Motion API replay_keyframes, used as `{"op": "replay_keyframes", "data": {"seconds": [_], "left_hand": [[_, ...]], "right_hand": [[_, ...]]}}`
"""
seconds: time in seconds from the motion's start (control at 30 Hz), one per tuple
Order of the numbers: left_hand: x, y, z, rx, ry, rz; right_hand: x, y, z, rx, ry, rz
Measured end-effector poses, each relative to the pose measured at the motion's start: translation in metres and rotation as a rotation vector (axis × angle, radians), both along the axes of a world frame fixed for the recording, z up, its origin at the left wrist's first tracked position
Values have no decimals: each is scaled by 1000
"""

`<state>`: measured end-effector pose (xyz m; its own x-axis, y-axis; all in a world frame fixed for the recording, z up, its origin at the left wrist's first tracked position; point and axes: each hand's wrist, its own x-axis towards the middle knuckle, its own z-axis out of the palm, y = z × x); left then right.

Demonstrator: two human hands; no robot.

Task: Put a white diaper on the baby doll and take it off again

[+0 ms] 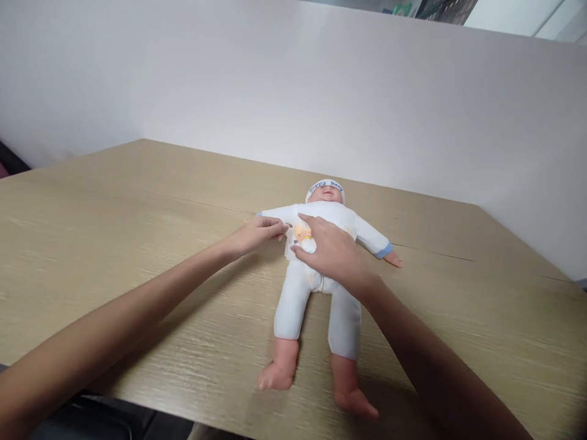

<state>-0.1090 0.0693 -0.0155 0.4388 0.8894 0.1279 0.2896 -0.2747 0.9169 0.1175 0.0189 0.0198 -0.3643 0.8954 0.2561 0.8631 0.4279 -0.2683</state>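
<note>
A baby doll [328, 215] in a white outfit with blue cuffs lies on its back, feet toward me. Around its waist and between its legs is a white diaper [316, 280] with orange print. My left hand [263, 233] pinches the diaper's edge at the doll's left-hand side in view, thumb and fingertips together. Over the front of the diaper lies my right hand [328, 247], its thumb and fingers spread apart around a printed orange figure. That hand hides much of the doll's belly and the diaper's middle.
The doll rests on a light wood table [160, 195] with a thin seam across it. Behind the table stands a pale partition [275, 85]. Dark objects [92, 418] show below the near edge at bottom left.
</note>
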Motion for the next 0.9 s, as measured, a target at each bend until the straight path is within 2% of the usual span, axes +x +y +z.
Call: {"op": "replay_keyframes", "data": {"seconds": [0.17,0.27,0.33,0.43,0.53,0.63,0.77,0.9], "left_hand": [[44,-3,5,-73,-126,-20],[57,-1,2,-66,-199,-61],[58,1,-1,-47,-264,-77],[57,3,-13,-26,-353,11],[55,5,-28,12,-354,108],[55,8,-40,-9,-326,107],[54,13,-43,-39,-306,82],[55,15,-41,-1,-278,115]], "right_hand": [[0,2,2,-31,80,-5],[2,3,6,-65,113,-22],[6,5,9,-88,139,-26],[10,6,11,-102,188,-25],[10,7,11,-114,206,-43],[9,7,10,-111,208,-66],[11,11,4,-59,250,-80],[14,21,-4,54,343,-89]]}}
